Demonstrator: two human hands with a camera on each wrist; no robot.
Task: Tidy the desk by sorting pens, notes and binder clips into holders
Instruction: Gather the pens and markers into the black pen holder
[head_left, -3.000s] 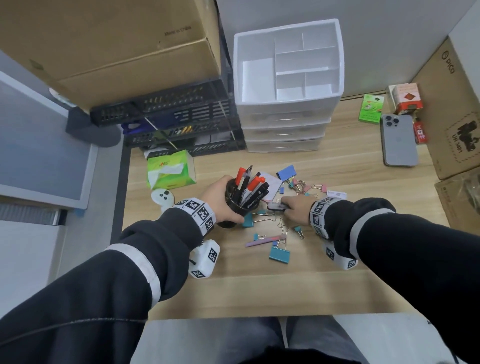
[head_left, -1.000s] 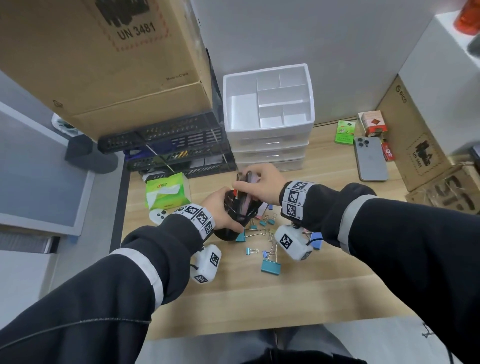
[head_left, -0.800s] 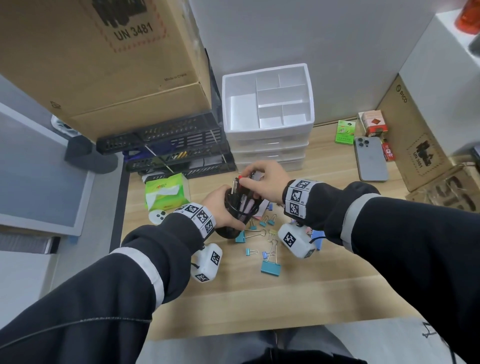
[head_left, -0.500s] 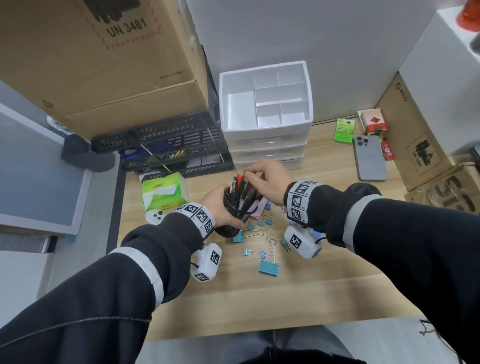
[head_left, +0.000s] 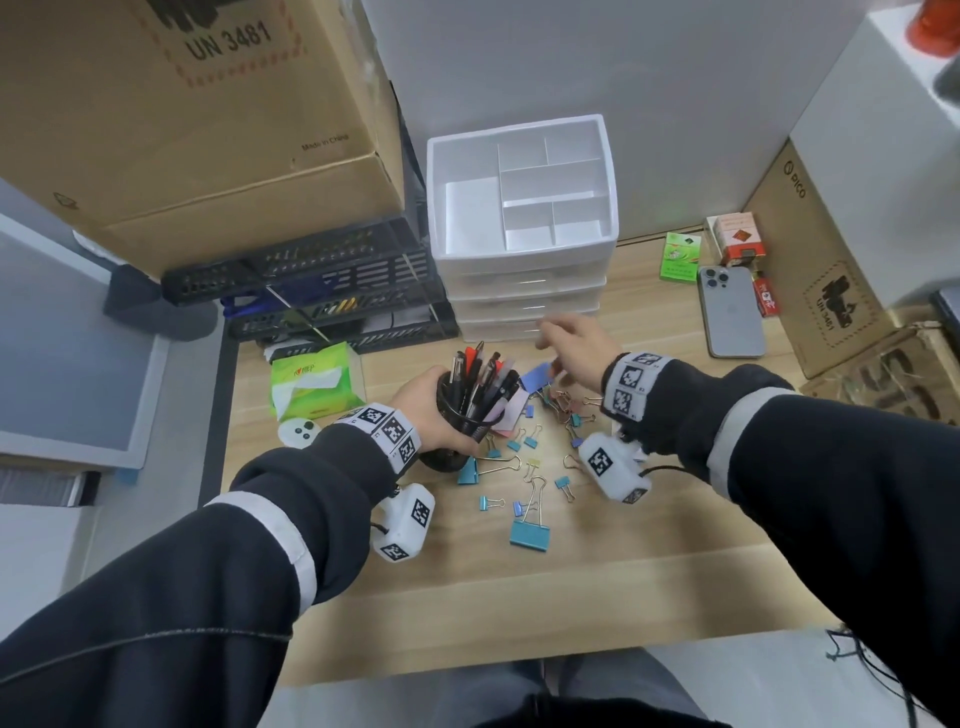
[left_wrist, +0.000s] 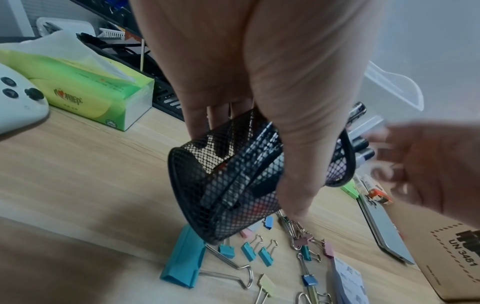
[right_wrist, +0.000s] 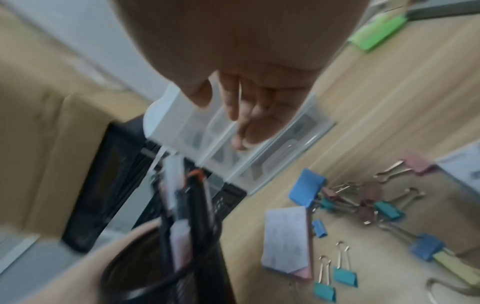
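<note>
My left hand (head_left: 423, 410) grips a black mesh pen cup (head_left: 464, 422), tilted to the right just above the desk, thumb along its side (left_wrist: 293, 164). Several black and red pens (head_left: 480, 376) stick out of it. My right hand (head_left: 558, 345) hovers to the right of the pen tips with relaxed, spread fingers (right_wrist: 246, 115) and nothing in it. Several coloured binder clips lie scattered below, among them a big teal clip (head_left: 530, 535) and a blue clip (right_wrist: 306, 189). A pad of notes (right_wrist: 285, 236) lies beside the cup.
A white drawer organizer (head_left: 436, 208) with open top compartments stands at the back. Black trays (head_left: 322, 291) under a cardboard box sit to its left. A green tissue pack (head_left: 314, 382) and a white controller (head_left: 298, 431) lie on the left, a phone (head_left: 730, 317) on the right.
My right hand carried a pen from the desk to the cup, let it go among the other pens and has pulled away to the right, empty. My left hand kept holding the cup.
</note>
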